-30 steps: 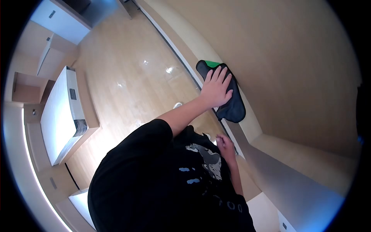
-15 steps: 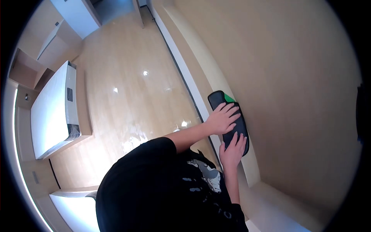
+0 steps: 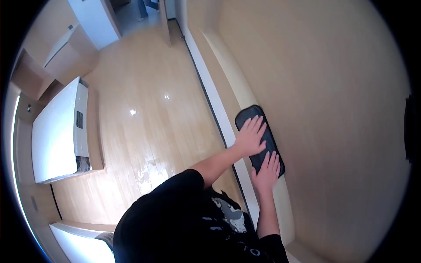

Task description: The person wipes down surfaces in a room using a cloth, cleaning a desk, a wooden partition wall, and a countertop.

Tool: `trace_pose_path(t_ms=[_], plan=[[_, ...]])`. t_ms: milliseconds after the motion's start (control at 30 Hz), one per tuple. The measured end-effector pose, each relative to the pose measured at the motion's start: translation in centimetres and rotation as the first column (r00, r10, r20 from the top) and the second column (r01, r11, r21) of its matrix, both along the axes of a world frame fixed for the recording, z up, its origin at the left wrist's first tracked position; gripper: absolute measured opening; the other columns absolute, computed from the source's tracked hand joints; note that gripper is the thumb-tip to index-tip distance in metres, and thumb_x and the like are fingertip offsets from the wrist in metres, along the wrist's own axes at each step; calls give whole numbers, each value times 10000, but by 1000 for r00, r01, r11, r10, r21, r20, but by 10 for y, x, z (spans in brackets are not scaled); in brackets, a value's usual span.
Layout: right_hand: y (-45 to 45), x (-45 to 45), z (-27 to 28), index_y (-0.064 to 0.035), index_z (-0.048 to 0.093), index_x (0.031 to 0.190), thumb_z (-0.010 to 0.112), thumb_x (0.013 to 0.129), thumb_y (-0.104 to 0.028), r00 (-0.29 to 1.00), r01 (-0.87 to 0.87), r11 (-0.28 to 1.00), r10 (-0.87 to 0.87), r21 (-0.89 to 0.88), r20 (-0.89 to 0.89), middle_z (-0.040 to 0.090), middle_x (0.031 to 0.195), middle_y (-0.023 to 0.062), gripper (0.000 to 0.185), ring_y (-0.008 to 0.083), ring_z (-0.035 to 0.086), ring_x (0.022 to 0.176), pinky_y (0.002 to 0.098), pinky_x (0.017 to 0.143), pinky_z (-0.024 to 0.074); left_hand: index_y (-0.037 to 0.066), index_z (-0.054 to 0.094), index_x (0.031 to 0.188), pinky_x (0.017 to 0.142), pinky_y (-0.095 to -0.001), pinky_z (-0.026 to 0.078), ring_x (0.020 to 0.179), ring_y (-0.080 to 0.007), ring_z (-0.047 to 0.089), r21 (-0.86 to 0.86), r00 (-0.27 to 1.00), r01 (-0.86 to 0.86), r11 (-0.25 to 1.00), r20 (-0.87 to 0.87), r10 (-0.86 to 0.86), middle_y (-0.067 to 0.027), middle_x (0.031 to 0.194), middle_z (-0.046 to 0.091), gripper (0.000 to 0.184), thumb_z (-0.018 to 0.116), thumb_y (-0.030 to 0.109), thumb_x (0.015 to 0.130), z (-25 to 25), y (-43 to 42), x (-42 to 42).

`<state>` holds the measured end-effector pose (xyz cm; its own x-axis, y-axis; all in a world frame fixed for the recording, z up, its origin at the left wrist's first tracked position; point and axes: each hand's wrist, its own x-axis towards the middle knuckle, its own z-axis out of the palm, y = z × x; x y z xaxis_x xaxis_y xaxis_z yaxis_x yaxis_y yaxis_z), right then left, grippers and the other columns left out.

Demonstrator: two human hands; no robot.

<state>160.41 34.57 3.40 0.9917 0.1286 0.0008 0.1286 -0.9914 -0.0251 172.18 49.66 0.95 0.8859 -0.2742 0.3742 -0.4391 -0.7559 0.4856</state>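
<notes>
A flat black pad-like fabric item (image 3: 248, 115) with rounded corners lies on a narrow pale ledge (image 3: 232, 83) against the wood-coloured panel. My left hand (image 3: 251, 136) rests on its upper half, palm down with fingers spread. Close below it, my right hand (image 3: 266, 172) lies on the lower end of the item, its fingers stretched out. Both hands press on the surface rather than gripping it. No green shows on the item now.
Wood-look floor (image 3: 136, 87) runs along the left of the ledge. A white mattress (image 3: 59, 131) sits on a wooden base at the left, with another white one (image 3: 81, 243) at lower left. A person's legs (image 3: 144, 8) show in the doorway at the top.
My right hand has come up from beside my body onto the black item. The green part seen earlier at its upper edge is out of sight, and the item lies flatter.
</notes>
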Motion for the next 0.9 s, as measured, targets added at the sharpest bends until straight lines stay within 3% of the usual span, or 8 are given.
trace_pose_path(t_ms=[100,333,633,767,800,900], plan=[[-1,9,-2,10,271,1557,734,804,-336,999,-21,999,22,41,-30,252,1628,245,949,406,243,1505,536,1219,205,-60,503,1411,1212,-524,229,1477,-400,309,71,999,23,997,-39,-20,-273,1544,385,750,618,412,840,5,0,12],[-4,15,-10,43,245,1556,740,766,-315,997,-44,993,51,109,-62,254,1626,248,998,392,230,1516,513,1233,183,-123,414,1451,1244,-471,175,1516,-380,246,131,990,-49,990,-122,65,-291,1581,328,838,570,436,847,10,-16,11],[4,21,-14,42,271,1549,724,773,-312,995,-94,976,95,198,5,264,1622,243,966,380,234,1515,503,1230,197,-107,431,1444,1229,-484,208,1509,-379,263,192,995,-90,977,-24,96,-271,1574,352,831,592,430,830,6,-6,24],[17,31,-3,31,271,1552,723,782,-327,993,-120,974,121,193,7,264,1625,234,963,371,229,1519,491,1236,192,-30,433,1482,1235,-512,191,1518,-383,236,189,989,-135,973,-41,145,-242,1597,328,798,574,424,840,12,8,24],[11,43,-24,30,270,1552,724,783,-329,991,-131,970,134,205,3,263,1625,233,962,369,227,1519,489,1236,191,-7,432,1491,1232,-527,195,1523,-384,224,206,983,-159,965,-62,175,-233,1604,318,785,570,418,845,-9,3,33],[18,45,-16,25,273,1553,728,787,-330,986,-166,966,162,197,37,262,1628,229,959,366,222,1523,483,1235,196,-18,429,1487,1222,-539,222,1523,-389,223,205,976,-197,959,-47,210,-238,1606,310,783,569,410,847,-2,12,31]])
